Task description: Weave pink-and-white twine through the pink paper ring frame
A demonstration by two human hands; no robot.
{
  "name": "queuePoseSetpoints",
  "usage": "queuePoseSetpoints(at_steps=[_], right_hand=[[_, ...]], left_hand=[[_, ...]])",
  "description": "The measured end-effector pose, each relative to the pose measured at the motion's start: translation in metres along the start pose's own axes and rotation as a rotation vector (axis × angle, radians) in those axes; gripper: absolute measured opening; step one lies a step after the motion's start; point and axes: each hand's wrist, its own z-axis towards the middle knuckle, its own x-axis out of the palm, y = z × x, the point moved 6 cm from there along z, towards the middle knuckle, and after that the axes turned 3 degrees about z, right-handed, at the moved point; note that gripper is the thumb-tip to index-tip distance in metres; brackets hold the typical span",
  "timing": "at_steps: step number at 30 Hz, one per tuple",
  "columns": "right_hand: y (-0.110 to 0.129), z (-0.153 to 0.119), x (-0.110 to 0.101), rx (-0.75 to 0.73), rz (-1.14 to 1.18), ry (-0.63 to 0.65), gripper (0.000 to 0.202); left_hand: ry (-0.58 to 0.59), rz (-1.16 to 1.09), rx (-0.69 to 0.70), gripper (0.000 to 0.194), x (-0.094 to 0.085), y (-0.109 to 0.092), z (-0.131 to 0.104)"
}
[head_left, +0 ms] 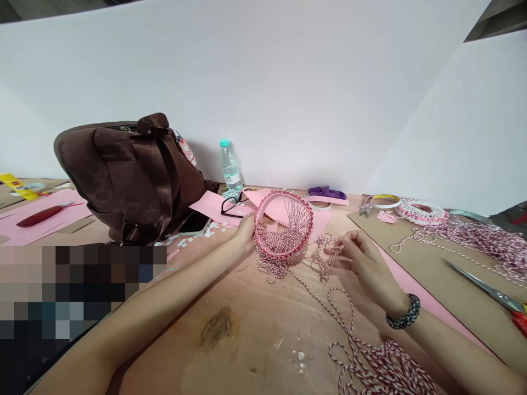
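Observation:
My left hand (246,233) grips the left side of a pink ring (309,213) that stands tilted above the table. Red-and-white cord is knotted all round its rim, and strands cross its inside in a fan. To the right of the ring, my right hand (362,263) pinches a tangled bunch of the same cord (325,255) between thumb and fingers. A dark beaded band circles the right wrist. From the ring, cord runs down to a loose heap (391,370) at the front right of the table.
A brown backpack (132,170) stands at left, with a water bottle (230,167) and glasses (230,207) beyond. Scissors (489,291), more cord (481,238) and a wrapped white-pink ring (422,211) lie at right on brown card (411,263). Purple cord (327,192) sits by the wall.

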Motion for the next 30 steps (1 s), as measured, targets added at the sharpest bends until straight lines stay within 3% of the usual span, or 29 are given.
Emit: queuePoseSetpoints(at_steps=[3,8,10,12,15,19,21,25,30], right_hand=[[-0.015,-0.003,0.004,0.148,-0.070,0.084,0.019],[-0.019,-0.008,0.012,0.191,-0.254,0.126,0.017],[-0.013,-0.008,0.013,0.150,-0.367,0.099,0.015],[-0.006,-0.007,0.012,0.087,-0.509,0.084,0.013],[0.002,-0.006,0.008,-0.023,-0.800,0.097,0.013],[0.010,-0.003,0.012,-0.331,-1.095,0.093,0.017],[0.007,-0.001,0.020,-0.424,-1.140,0.169,0.026],[-0.007,0.005,0.029,-0.392,-1.208,0.312,0.020],[0.001,0.004,0.019,-0.359,-1.025,0.213,0.021]], left_hand=[[-0.068,0.264,0.116,0.015,-0.011,-0.019,0.002],[-0.115,0.617,0.338,0.009,-0.015,-0.055,-0.004],[-0.125,0.799,0.510,0.016,-0.004,-0.068,-0.020],[-0.101,1.284,0.858,0.020,0.025,-0.075,-0.049],[0.087,1.659,1.074,0.015,0.066,-0.051,-0.087],[0.385,1.794,1.222,0.013,0.101,-0.005,-0.115],[0.452,1.858,1.234,0.013,0.105,0.012,-0.111],[0.499,1.937,1.208,0.010,0.097,0.030,-0.089],[0.490,1.900,1.215,0.012,0.087,0.028,-0.081]])
